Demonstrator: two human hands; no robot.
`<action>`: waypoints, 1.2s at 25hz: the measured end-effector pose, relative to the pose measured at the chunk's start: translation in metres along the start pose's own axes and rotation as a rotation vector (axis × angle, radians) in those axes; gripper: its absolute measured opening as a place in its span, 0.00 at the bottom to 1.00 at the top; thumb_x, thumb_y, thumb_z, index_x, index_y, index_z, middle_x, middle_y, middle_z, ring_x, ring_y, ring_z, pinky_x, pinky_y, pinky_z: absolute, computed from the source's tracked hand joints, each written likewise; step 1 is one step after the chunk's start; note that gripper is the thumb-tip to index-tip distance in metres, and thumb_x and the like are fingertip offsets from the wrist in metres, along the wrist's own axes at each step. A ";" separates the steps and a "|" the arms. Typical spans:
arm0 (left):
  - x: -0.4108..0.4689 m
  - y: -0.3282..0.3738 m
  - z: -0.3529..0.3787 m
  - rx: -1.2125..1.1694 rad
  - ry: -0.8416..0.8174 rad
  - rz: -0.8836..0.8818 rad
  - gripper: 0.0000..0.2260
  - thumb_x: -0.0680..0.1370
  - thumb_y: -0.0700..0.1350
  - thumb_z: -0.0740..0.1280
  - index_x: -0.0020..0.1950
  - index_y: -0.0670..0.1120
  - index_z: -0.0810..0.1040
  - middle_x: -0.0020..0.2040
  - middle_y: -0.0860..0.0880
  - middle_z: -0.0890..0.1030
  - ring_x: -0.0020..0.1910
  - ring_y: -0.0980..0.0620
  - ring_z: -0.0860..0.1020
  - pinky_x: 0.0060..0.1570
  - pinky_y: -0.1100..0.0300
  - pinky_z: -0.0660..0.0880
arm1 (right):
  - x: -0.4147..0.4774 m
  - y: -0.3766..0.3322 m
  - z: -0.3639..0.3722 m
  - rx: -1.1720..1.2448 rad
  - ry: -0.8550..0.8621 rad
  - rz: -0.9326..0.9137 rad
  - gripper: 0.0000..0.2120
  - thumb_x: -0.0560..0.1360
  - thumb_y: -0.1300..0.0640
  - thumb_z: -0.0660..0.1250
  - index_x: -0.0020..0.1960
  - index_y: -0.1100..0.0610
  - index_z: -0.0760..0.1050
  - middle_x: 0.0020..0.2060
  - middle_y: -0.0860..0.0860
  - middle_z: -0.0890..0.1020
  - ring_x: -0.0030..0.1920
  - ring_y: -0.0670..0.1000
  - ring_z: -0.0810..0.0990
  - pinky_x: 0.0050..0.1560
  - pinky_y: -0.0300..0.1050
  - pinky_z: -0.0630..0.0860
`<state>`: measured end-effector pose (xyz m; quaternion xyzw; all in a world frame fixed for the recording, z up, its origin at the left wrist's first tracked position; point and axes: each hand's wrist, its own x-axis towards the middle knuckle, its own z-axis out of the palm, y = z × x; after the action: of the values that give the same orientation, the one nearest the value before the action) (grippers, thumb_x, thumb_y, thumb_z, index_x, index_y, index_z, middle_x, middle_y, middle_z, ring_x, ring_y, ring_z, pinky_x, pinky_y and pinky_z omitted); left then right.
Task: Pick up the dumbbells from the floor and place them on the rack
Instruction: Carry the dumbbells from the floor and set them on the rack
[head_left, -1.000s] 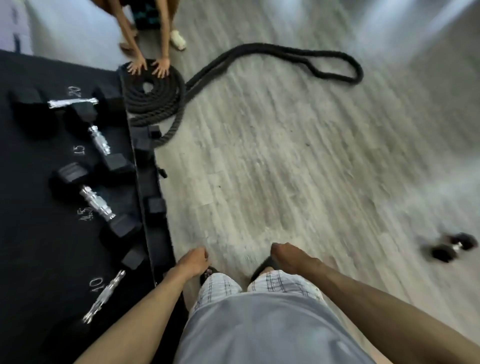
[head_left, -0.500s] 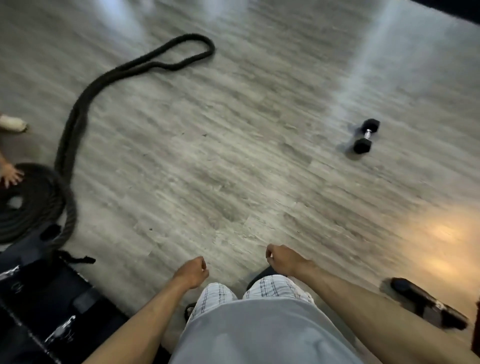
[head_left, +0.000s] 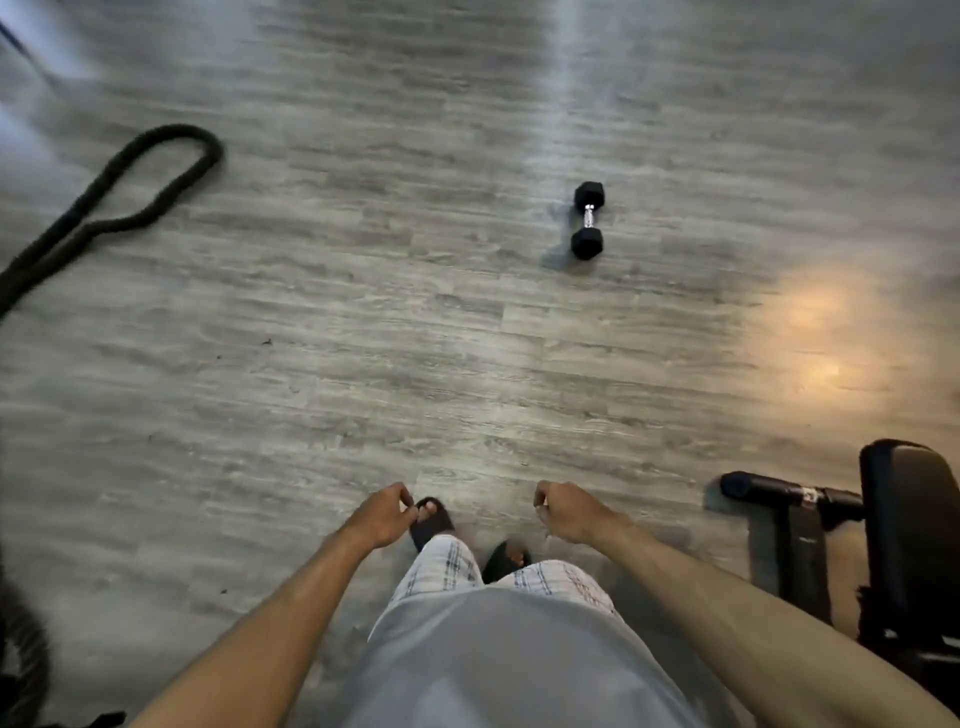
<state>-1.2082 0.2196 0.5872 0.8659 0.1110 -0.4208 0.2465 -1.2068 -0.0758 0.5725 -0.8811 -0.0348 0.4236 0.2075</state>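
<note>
While the fingers (head_left: 402, 501) of the left hand (head_left: 382, 522) curl loosely inward with nothing between them, the right hand (head_left: 569, 512) hangs the same way, its fingers bent toward the palm and holding nothing. Both hands hover low in front of the person, well above the floor (head_left: 363, 338), with bare forearms running back toward the camera. Between the hands show plaid trouser legs (head_left: 452, 564), a grey shirt (head_left: 509, 660), and two dark open-toed sandals (head_left: 431, 522).

Farther out, a single dumbbell (head_left: 588, 220) lies alone on the grey wood-grain floor, ahead and a little to the right, well apart from both hands. It has black hexagonal heads and a bright metal handle, and points roughly away from the person. Any weight marking on its heads is too small to read.

At the right edge stands a black padded workout bench (head_left: 904, 545) with a foot bar; a small pale label on the bar cannot be read. At the left, a thick black rope (head_left: 104, 208) forms a loop on the floor and trails off the frame edge. A warm orange light patch falls on the floor at right. No rack is in view.
</note>
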 end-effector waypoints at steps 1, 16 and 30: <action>0.016 0.017 -0.008 0.023 -0.014 0.014 0.06 0.79 0.47 0.65 0.52 0.46 0.74 0.51 0.40 0.83 0.42 0.44 0.79 0.40 0.57 0.72 | 0.006 0.011 -0.011 0.033 0.004 0.021 0.10 0.77 0.60 0.58 0.55 0.58 0.75 0.50 0.57 0.82 0.50 0.57 0.80 0.47 0.49 0.74; 0.276 0.277 -0.185 0.214 -0.213 0.134 0.06 0.80 0.46 0.64 0.53 0.45 0.75 0.55 0.41 0.81 0.51 0.44 0.80 0.51 0.53 0.77 | 0.169 0.099 -0.295 0.264 0.152 0.256 0.11 0.77 0.62 0.58 0.52 0.63 0.78 0.50 0.61 0.84 0.52 0.60 0.81 0.50 0.50 0.75; 0.459 0.498 -0.298 0.188 -0.224 0.023 0.07 0.80 0.47 0.64 0.55 0.45 0.74 0.51 0.43 0.80 0.45 0.48 0.77 0.47 0.57 0.74 | 0.357 0.196 -0.555 0.189 -0.002 0.146 0.08 0.77 0.60 0.57 0.44 0.58 0.75 0.50 0.63 0.83 0.46 0.61 0.80 0.43 0.49 0.70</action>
<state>-0.5230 -0.0574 0.5497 0.8340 0.0328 -0.5206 0.1800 -0.5790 -0.3566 0.5414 -0.8574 0.0692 0.4397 0.2583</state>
